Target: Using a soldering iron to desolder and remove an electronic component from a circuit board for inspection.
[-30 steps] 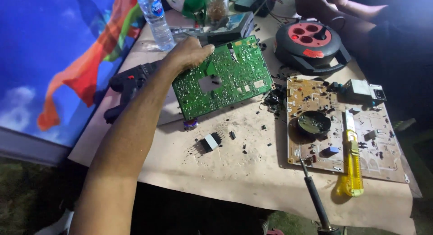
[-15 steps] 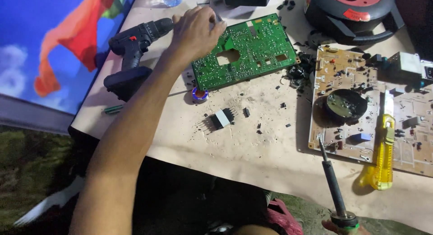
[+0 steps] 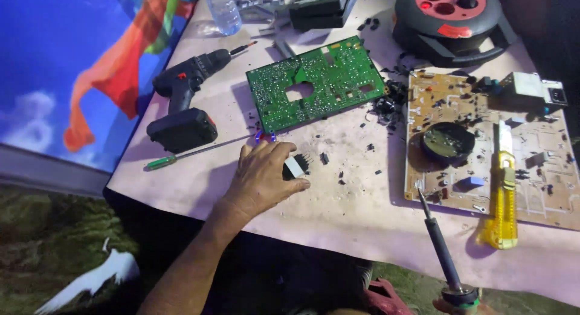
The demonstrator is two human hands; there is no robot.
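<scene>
My left hand [image 3: 263, 177] rests on the pink-covered table [image 3: 338, 212], thumb and fingers curled around a small black finned part with a white face [image 3: 295, 166]. Beyond it a green circuit board [image 3: 314, 82] lies flat, with nothing touching it. A black soldering iron [image 3: 436, 242] rises from the bottom edge, tip pointing at the tan circuit board [image 3: 483, 140]. Only a sliver of my right hand [image 3: 448, 306] shows, around the iron's handle.
A black cordless drill [image 3: 184, 79] and its battery [image 3: 181, 129] lie at the left, with a green-handled screwdriver [image 3: 181, 157]. A yellow utility knife [image 3: 502, 194] lies on the tan board. A cable reel [image 3: 453, 16] and a water bottle [image 3: 222, 10] stand at the back. Black debris dots the table.
My left hand has let go of the green board, which now lies flat, and has come toward me onto the small black finned part. The soldering iron has stayed at the lower right.
</scene>
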